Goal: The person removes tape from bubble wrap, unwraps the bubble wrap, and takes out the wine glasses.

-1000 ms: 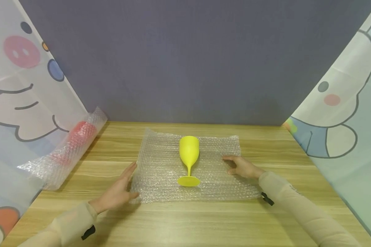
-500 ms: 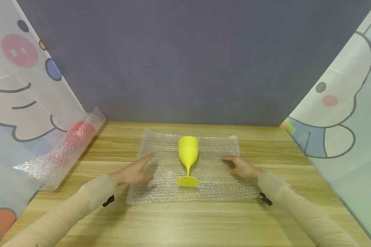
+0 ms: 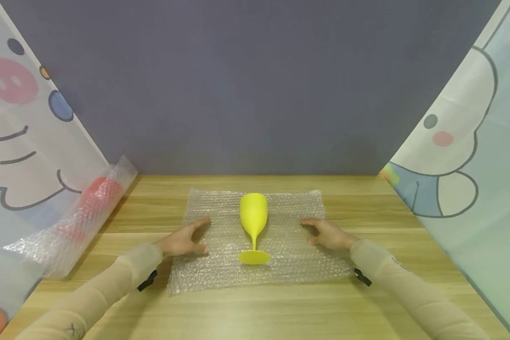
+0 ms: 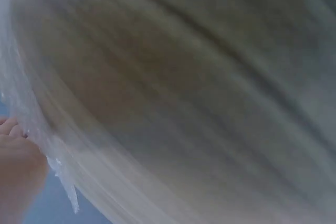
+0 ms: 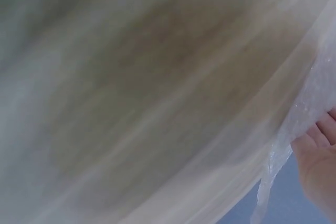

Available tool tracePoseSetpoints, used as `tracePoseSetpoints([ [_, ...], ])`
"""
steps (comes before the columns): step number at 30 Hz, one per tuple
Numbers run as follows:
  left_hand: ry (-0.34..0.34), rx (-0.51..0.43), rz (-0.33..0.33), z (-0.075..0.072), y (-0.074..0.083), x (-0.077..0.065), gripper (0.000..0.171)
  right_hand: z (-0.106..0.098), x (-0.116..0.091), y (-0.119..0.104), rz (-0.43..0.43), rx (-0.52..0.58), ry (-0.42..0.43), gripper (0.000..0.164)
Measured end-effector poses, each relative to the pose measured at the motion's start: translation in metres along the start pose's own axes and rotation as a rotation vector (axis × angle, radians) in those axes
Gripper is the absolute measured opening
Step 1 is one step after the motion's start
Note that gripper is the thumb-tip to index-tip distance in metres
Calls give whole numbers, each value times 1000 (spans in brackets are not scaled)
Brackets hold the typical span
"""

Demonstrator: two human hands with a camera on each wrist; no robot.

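In the head view a yellow plastic goblet lies on its side, foot toward me, on a flat sheet of bubble wrap. My left hand is over the sheet's left part, fingers and thumb spread apart. Over the right part is my right hand, its fingers extended inward and thumb apart from them. Both hands stay clear of the goblet, one on each side. The left wrist view catches part of the left hand beside the wrap's edge; the right wrist view shows the right hand likewise.
A red object in a bubble wrap roll leans at the table's left edge. The wooden table meets a dark grey panel at the back, with cartoon-printed cloth on both sides.
My left hand has moved right, from beside the sheet's left edge to over it. The right hand stays almost in place. The head view has shifted slightly.
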State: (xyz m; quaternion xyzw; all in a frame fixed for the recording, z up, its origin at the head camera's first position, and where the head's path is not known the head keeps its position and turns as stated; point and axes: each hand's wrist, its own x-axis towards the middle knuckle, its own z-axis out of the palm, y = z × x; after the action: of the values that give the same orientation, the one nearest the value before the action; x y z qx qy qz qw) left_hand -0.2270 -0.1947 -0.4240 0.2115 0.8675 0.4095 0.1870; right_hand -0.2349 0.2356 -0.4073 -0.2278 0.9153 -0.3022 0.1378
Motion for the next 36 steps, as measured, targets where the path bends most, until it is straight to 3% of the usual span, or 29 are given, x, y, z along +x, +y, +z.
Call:
tracePoseSetpoints([
  [5, -59, 41, -16, 1, 0, -3, 102, 0, 1, 0, -30, -33, -9, 64],
  [10, -135, -12, -46, 3, 2, -3, 107, -3, 0, -1, -26, -71, -25, 63],
  [14, -158, -45, -41, 5, 4, -4, 108, -3, -1, -1, -20, -71, -30, 64],
  [27, -121, 17, -41, 7, 1, -1, 111, -9, -7, -3, -18, -81, -13, 62],
  [36, -115, -23, -33, 6, -1, -4, 111, -23, -6, -28, -38, -79, 10, 60],
])
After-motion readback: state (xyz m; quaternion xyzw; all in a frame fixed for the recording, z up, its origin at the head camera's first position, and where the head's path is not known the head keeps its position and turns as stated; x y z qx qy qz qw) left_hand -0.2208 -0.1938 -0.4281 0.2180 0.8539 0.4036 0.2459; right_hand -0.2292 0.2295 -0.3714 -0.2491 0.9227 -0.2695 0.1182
